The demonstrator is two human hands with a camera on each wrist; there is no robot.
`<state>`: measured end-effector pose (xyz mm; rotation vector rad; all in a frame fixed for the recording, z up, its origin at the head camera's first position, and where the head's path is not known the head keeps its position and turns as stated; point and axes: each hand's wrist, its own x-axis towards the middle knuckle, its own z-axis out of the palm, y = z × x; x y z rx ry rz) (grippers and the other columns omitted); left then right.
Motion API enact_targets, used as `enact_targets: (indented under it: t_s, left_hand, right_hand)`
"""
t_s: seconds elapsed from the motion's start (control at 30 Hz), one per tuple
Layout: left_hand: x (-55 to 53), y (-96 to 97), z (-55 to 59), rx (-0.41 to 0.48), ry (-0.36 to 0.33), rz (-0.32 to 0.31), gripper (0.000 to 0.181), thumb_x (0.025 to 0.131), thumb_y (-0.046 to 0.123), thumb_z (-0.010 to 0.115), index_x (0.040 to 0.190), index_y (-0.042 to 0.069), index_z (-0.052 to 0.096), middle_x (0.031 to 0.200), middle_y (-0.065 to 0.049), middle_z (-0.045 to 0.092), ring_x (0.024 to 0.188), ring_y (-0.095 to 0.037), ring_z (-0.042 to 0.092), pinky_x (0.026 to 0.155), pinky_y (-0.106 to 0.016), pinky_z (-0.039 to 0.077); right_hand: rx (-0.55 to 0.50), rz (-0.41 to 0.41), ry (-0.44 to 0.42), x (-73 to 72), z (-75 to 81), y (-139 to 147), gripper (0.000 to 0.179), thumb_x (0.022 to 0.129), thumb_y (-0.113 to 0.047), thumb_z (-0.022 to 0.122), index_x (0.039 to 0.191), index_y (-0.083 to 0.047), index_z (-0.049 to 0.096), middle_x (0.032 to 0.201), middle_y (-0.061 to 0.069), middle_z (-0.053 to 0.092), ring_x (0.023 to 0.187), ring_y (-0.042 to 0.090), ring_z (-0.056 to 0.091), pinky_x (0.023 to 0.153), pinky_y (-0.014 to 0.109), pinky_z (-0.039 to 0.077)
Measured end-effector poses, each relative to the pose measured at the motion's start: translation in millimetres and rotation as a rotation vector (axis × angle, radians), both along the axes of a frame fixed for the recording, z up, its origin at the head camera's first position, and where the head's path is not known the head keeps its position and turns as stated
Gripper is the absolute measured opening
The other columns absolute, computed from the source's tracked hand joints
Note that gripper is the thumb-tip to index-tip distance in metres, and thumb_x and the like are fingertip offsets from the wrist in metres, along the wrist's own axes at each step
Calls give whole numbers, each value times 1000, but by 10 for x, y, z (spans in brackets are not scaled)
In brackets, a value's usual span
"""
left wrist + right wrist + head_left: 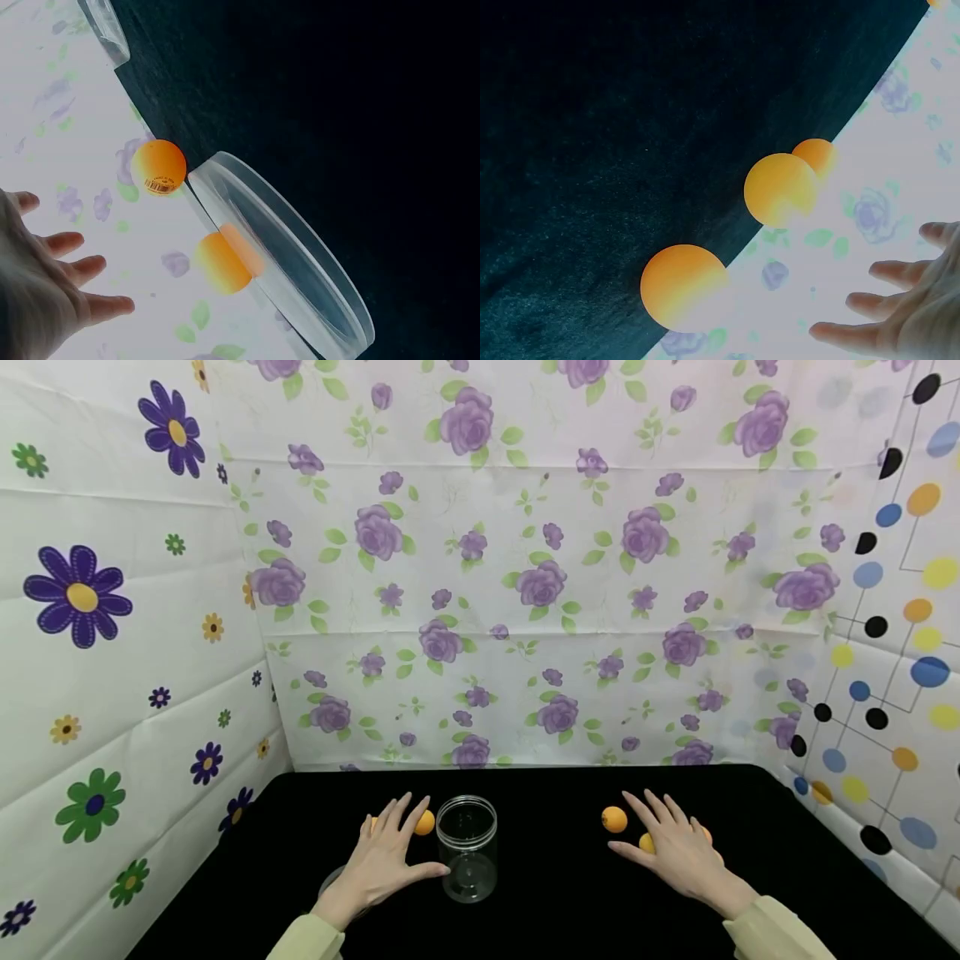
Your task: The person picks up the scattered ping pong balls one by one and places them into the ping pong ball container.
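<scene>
My left hand (381, 862) is spread over the left side of the black table, fingers straight, holding nothing. Its thumb is close to a clear, lidless jar (469, 860); whether they touch I cannot tell. An orange ping-pong ball (424, 822) shows past its fingers, and another is mostly hidden behind them. In the left wrist view, a clear round lid (292, 247) lies near a printed ping-pong ball (159, 167). On the right, my right hand (681, 853) is also spread and holds nothing. Several orange balls surround it, including one ball (614, 819) left of its fingertips.
Black cloth covers the table (551, 877). A rose-patterned curtain (540, 652) hangs behind it, a flower-print sheet (135, 677) at the left and a dotted sheet (892, 693) at the right. The jar stands between the hands, nearer the left.
</scene>
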<state>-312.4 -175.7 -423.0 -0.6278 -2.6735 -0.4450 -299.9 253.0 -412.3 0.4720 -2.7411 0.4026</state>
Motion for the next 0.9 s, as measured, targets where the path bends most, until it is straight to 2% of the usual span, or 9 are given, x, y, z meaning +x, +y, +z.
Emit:
enact_targets:
  t_s: [0.3,0.5,0.63,0.9]
  left_hand:
    - [-1,43,33,83,10,-42,92,72,69,55,144,19,27,139,-12,31,122,-32,32,92,-53,30]
    - [1,82,34,179,10,-70,86,73,65,58,142,19,32,129,-8,41,111,-29,44,79,-46,43]
    - [-5,111,41,255,-20,-108,82,75,59,62,140,20,34,127,-5,43,109,-26,45,76,-46,44]
    - [-31,150,48,373,-78,-190,77,77,50,66,139,16,36,128,-7,45,114,-27,44,84,-50,39]
  right_hand:
    - [-74,31,-35,-38,3,43,78,83,-61,48,142,-13,29,138,22,29,121,47,25,85,66,26]
    - [-141,64,-87,-29,35,70,77,84,-57,51,142,-11,29,137,23,30,121,47,26,83,66,28]
    - [-176,64,-93,-36,55,87,76,85,-56,51,142,-10,29,137,22,31,120,45,28,80,66,30]
    - [-247,63,-131,-69,66,114,74,86,-55,51,143,-14,27,139,17,30,120,43,30,79,67,29]
